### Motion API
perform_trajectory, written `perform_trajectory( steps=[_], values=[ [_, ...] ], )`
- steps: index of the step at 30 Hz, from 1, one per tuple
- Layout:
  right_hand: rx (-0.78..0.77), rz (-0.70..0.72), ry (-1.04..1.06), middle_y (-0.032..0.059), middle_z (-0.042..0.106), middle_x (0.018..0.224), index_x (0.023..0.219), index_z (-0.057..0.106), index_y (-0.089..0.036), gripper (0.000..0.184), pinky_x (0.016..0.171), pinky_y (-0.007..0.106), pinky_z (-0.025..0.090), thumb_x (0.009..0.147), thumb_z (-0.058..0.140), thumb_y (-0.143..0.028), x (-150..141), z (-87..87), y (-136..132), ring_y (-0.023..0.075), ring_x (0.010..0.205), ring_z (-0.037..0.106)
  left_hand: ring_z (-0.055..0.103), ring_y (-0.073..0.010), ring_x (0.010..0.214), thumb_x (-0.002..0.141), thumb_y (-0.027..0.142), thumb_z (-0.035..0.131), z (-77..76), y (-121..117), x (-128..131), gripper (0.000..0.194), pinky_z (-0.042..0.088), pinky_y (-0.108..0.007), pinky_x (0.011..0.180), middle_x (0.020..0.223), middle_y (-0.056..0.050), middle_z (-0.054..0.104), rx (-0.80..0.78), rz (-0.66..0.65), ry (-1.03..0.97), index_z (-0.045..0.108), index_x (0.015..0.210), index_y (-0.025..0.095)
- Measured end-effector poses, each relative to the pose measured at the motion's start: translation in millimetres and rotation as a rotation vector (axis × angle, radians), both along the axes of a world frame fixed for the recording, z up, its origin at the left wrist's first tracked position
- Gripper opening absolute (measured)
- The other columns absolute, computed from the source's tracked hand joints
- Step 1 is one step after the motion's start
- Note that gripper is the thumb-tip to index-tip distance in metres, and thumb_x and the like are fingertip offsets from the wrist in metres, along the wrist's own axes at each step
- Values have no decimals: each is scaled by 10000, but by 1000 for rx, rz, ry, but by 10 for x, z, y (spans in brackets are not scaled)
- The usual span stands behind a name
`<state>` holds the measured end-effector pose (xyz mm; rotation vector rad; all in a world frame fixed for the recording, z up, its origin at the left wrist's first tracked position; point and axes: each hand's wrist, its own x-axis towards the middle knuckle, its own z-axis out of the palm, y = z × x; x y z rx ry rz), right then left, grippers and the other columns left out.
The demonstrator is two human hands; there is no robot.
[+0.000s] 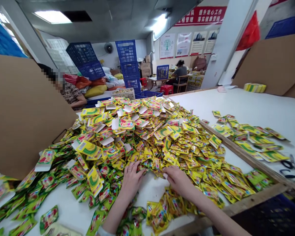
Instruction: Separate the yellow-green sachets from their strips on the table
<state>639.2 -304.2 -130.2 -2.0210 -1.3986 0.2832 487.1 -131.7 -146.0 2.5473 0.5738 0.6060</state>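
Note:
A large heap of glossy yellow and green sachets (142, 137) covers the white table (238, 108), with white card tabs showing among them. My left hand (132, 179), with a ring on one finger, rests on the heap's near edge, fingers spread over the sachets. My right hand (178, 178) presses into the same edge, its fingertips among the sachets. Green and red sachets (49, 218) lie scattered to the left of my left arm. A small cluster of yellow sachets (159, 211) lies between my forearms.
A wooden strip (238, 150) crosses the table to the right, with more sachets (250, 139) and black-handled scissors (290, 167) beyond it. A cardboard sheet (27, 114) stands at left. A seated co-worker (71, 93) is behind it, and stacked blue crates (129, 62) stand further back.

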Motion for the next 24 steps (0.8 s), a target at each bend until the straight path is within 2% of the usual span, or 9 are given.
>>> perform_trajectory(
  steps=[3,6,10,12,14,17,19,22,24],
  values=[
    [96,-56,225,-15,540,626,895,475,-185,223,481,239,454,917,280,-292,-55,70,-33,134,511,555,520,-256,1090,852,251,426,89,-65,38,275,394,-457,938,1145,-84,622,-175,43,-119,679,959,235],
    [178,-98,392,-72,429,544,940,398,-203,287,341,186,365,943,165,-371,-308,65,62,88,340,434,635,-206,748,892,339,332,162,-288,45,392,518,-338,692,822,-87,697,-374,120,-205,666,960,144],
    [349,-106,450,-14,543,669,954,428,-209,138,477,211,434,911,307,-261,-541,70,193,114,508,526,650,-192,720,865,425,388,228,-615,-8,425,526,-292,667,808,-81,698,-665,192,-325,608,1058,116],
    [359,-64,313,27,606,766,975,482,-202,167,584,246,451,862,363,-172,-546,119,202,141,613,566,657,-198,733,839,488,416,256,-699,-55,471,526,-294,676,824,-88,693,-928,245,-432,583,1080,120],
    [283,-9,149,42,639,812,1013,514,-197,256,619,262,447,835,350,-115,-516,183,183,156,644,587,649,-186,631,788,515,501,284,-723,-93,469,522,-286,623,693,-43,672,-1094,273,-487,586,1042,130],
    [211,10,36,42,656,796,1030,531,-198,306,626,271,449,830,326,-91,-479,236,149,165,645,605,618,-160,535,707,450,644,312,-704,-114,349,506,-258,567,553,24,606,-1079,235,-465,613,872,144],
    [265,-106,38,79,646,905,1077,507,-187,265,709,316,463,832,408,-164,-473,220,144,200,777,616,610,-144,524,717,437,638,316,-689,-110,290,496,-238,550,545,28,604,-1068,213,-476,597,759,153],
    [344,-247,309,161,489,1247,1271,343,-188,567,845,397,452,768,577,-308,-494,153,162,264,1078,527,606,-136,521,762,457,580,297,-689,-91,292,484,-221,537,537,28,606,-1067,187,-490,555,720,169],
    [327,-145,603,155,454,1301,1329,273,-209,643,868,395,460,774,573,-333,-530,108,178,253,1133,501,613,-145,542,759,475,575,271,-712,-69,304,485,-225,535,555,21,615,-1064,171,-481,544,719,175]
  ],
)
